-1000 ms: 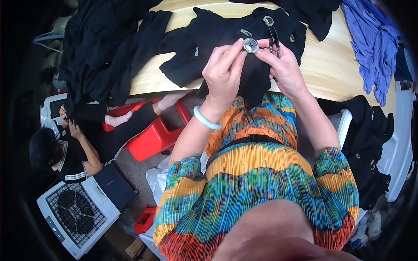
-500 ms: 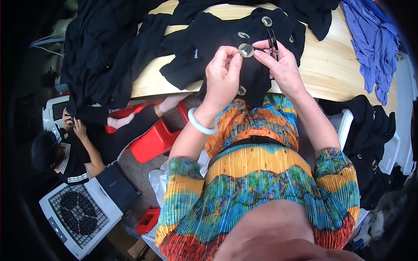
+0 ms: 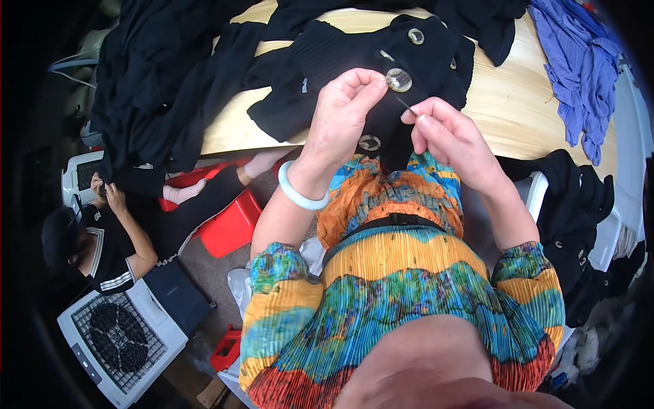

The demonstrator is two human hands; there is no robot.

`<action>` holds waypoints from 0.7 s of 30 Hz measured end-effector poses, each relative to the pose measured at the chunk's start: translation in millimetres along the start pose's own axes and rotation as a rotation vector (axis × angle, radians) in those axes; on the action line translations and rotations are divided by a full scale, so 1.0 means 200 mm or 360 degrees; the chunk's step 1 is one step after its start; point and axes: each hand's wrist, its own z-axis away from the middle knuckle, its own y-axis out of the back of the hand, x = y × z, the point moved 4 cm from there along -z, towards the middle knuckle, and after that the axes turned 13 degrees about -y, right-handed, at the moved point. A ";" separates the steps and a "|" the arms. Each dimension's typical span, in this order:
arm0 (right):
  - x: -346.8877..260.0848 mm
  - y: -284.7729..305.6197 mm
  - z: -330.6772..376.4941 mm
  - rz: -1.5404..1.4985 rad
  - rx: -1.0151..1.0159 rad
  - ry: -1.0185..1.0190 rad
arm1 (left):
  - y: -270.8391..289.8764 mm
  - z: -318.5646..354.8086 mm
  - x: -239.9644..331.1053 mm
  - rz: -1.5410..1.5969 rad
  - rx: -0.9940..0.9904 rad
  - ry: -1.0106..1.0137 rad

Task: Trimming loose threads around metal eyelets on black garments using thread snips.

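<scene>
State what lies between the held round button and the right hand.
In the head view, a thin dark object extends from the right hand toward the button, with black garment behind.

Multicoloured pleated top (image 3: 403, 283), pale bangle (image 3: 294, 195)

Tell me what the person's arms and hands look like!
Both the left hand and right hand are bare, with no gloves. A smooth, pale bangle circles the left wrist. The left sleeve and right sleeve are pleated, patterned in blue, green, yellow and red, leaving the forearms bare.
</scene>
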 end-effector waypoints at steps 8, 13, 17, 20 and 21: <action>0.03 0.03 -0.04 -0.0214 -0.0011 -0.0046 | -0.04 0.01 0.01 0.0109 -0.0021 0.0009; 0.03 0.05 -0.05 -0.0333 -0.0039 -0.0060 | -0.03 0.02 0.00 0.0118 0.0001 -0.0052; 0.03 0.05 -0.06 -0.0300 -0.0009 -0.0068 | -0.04 0.02 -0.01 0.0095 0.0047 -0.0104; 0.02 0.07 -0.07 -0.0251 0.0010 -0.0042 | -0.05 0.02 -0.01 -0.0027 0.0003 -0.0215; 0.01 0.07 -0.08 -0.0249 -0.0009 -0.0040 | -0.06 0.03 -0.02 -0.0029 -0.0011 -0.0231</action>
